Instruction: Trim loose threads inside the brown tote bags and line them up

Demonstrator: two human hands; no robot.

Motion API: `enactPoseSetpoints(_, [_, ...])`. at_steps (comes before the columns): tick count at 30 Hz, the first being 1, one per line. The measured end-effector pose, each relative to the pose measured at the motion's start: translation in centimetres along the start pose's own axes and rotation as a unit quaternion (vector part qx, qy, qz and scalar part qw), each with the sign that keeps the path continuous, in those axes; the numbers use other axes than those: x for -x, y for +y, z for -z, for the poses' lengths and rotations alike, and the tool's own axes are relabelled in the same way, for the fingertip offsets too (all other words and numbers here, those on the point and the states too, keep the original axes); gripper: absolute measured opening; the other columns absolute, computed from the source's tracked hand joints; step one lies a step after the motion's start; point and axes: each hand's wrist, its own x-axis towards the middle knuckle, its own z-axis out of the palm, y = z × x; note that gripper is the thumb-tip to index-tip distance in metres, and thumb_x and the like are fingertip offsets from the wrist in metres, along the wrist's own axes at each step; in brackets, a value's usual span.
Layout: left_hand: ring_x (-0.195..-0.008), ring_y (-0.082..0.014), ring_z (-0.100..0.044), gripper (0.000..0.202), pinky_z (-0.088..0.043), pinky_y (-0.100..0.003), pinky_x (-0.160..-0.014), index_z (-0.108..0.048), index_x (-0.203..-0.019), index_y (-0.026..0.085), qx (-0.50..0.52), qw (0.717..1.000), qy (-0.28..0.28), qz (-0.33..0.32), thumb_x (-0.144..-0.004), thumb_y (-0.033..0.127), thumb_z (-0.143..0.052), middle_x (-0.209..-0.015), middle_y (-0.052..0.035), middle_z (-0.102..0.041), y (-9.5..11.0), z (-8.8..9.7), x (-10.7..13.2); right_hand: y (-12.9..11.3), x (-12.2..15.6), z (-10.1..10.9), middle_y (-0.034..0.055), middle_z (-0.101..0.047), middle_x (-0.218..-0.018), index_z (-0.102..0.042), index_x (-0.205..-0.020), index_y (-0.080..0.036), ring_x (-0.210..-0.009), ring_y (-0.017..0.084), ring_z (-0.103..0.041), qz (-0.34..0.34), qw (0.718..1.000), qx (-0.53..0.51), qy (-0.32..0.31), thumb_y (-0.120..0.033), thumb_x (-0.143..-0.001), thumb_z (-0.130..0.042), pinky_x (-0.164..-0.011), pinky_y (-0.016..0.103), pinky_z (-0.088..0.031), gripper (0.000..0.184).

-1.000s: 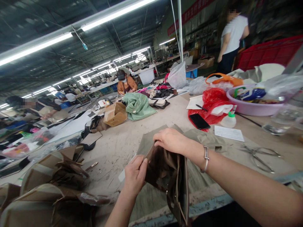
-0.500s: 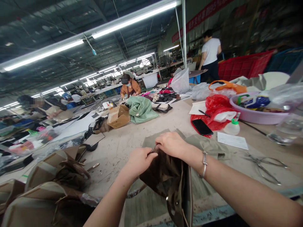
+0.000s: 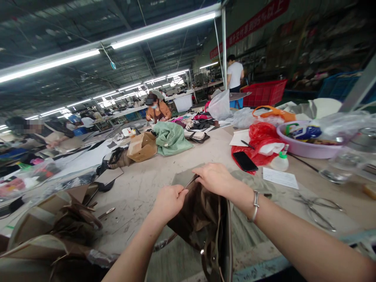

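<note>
A dark brown bag (image 3: 202, 219) with a shiny inner lining lies on the table in front of me, its mouth facing me. My left hand (image 3: 169, 201) pinches the bag's edge at the left. My right hand (image 3: 214, 178) is closed on the same edge slightly farther right, its fingertips curled over the rim. A short taut stretch of edge shows between the two hands. Small metal fittings and a strap hang inside the bag near the bottom. Under the bag lies a greyish-green cloth (image 3: 249, 231).
Several similar brown bags (image 3: 38, 250) crowd the left. Scissors (image 3: 319, 211), a white paper slip (image 3: 280, 178), a phone (image 3: 245, 161), a small glue bottle (image 3: 280, 161) and a purple basin (image 3: 308, 149) lie right. A cardboard box (image 3: 143, 147) and green cloth (image 3: 172, 138) stand beyond. Co-workers are farther off.
My view has turned slightly right. My left hand has shifted down along the bag's edge, away from my right hand, showing more edge between them. The co-worker in white has walked farther away.
</note>
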Motion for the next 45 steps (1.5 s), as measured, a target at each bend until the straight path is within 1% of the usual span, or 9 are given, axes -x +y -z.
enactPoseSetpoints(6, [-0.058,-0.0126,-0.052,0.032,-0.025,-0.025,-0.053,-0.056,-0.065,0.018,-0.007,1.000,-0.001,-0.012,-0.088,0.034,-0.040,-0.063,-0.0011,-0.061,0.0,-0.2,-0.1,0.0,-0.6,-0.7,0.0059,-0.069,-0.089,-0.065,-0.090,-0.023,-0.086,0.021,-0.060,-0.005,1.000,-0.001,0.017,-0.034,-0.087,-0.046,-0.070,0.028,-0.040,0.022])
enactPoseSetpoints(11, [-0.060,-0.0140,-0.054,0.032,-0.025,-0.025,-0.053,-0.058,-0.066,0.018,-0.018,1.000,-0.006,-0.003,-0.088,0.034,-0.040,-0.064,-0.0020,-0.063,0.0,0.0,0.0,-0.2,-0.9,-0.7,0.0066,-0.069,-0.088,-0.066,-0.086,-0.022,-0.086,0.021,-0.061,-0.019,1.000,-0.003,0.006,-0.033,-0.087,-0.046,-0.071,0.027,-0.040,0.023])
enactPoseSetpoints(17, [-0.065,-0.0150,-0.057,0.033,-0.028,-0.024,-0.053,-0.062,-0.074,0.020,0.039,0.997,-0.063,-0.031,-0.083,0.048,-0.047,-0.073,-0.0016,-0.066,0.4,1.5,-1.0,-0.3,-1.1,-0.7,0.0078,-0.069,-0.090,-0.067,-0.085,-0.021,-0.087,0.020,-0.060,-0.030,1.000,0.001,-0.001,-0.031,-0.087,-0.045,-0.073,0.027,-0.040,0.024])
enactPoseSetpoints(21, [-0.071,-0.0158,-0.059,0.029,-0.032,-0.024,-0.058,-0.064,-0.080,0.020,0.042,0.998,-0.029,-0.038,-0.087,0.039,-0.043,-0.080,-0.0031,-0.068,0.9,1.2,-2.6,-0.4,-0.9,-0.3,0.0089,-0.068,-0.088,-0.067,-0.083,-0.019,-0.086,0.021,-0.061,-0.036,0.999,0.006,-0.005,-0.031,-0.087,-0.045,-0.072,0.027,-0.040,0.025])
enactPoseSetpoints(25, [-0.069,-0.0170,-0.059,0.032,-0.034,-0.025,-0.059,-0.065,-0.078,0.019,0.000,1.000,-0.002,-0.031,-0.089,0.034,-0.038,-0.077,-0.0056,-0.068,1.0,0.1,-3.4,-0.2,0.1,0.6,0.0044,-0.069,-0.089,-0.063,-0.103,-0.025,-0.085,0.019,-0.062,-0.021,1.000,-0.009,-0.006,-0.041,-0.085,-0.048,-0.069,0.026,-0.041,0.029])
enactPoseSetpoints(28, [-0.068,-0.0170,-0.059,0.031,-0.035,-0.025,-0.059,-0.065,-0.079,0.019,-0.005,1.000,0.015,-0.026,-0.088,0.033,-0.039,-0.076,-0.0057,-0.068,0.8,-0.2,-3.3,0.3,1.0,0.9,0.0011,-0.069,-0.093,-0.046,-0.127,-0.031,-0.085,0.018,-0.062,-0.019,0.999,-0.032,0.015,-0.038,-0.081,-0.053,-0.068,0.026,-0.041,0.047])
enactPoseSetpoints(30, [-0.066,-0.0166,-0.059,0.032,-0.034,-0.025,-0.058,-0.065,-0.077,0.019,-0.003,0.999,0.021,-0.025,-0.088,0.034,-0.039,-0.075,-0.0053,-0.067,0.9,-0.2,-3.2,0.5,1.3,0.8,0.0023,-0.069,-0.093,-0.044,-0.130,-0.030,-0.084,0.019,-0.063,-0.050,0.998,-0.029,0.032,-0.037,-0.082,-0.052,-0.069,0.027,-0.042,0.049])
enactPoseSetpoints(37, [-0.067,-0.0164,-0.060,0.030,-0.034,-0.025,-0.057,-0.064,-0.075,0.020,-0.003,0.999,0.029,-0.028,-0.088,0.034,-0.041,-0.073,-0.0039,-0.067,1.4,-0.2,-3.0,0.1,0.8,0.3,0.0051,-0.069,-0.090,-0.064,-0.098,-0.026,-0.083,0.020,-0.063,-0.121,0.992,0.013,0.031,-0.037,-0.086,-0.047,-0.069,0.028,-0.043,0.024])
enactPoseSetpoints(45, [-0.072,-0.0179,-0.062,0.034,-0.036,-0.025,-0.059,-0.065,-0.079,0.019,-0.012,1.000,0.007,-0.008,-0.090,0.035,-0.037,-0.076,-0.0052,-0.068,1.7,0.1,-3.0,-0.5,0.5,0.4,0.0088,-0.067,-0.087,-0.066,-0.086,-0.020,-0.083,0.021,-0.061,-0.127,0.991,0.027,0.023,-0.030,-0.086,-0.046,-0.068,0.027,-0.042,0.022])
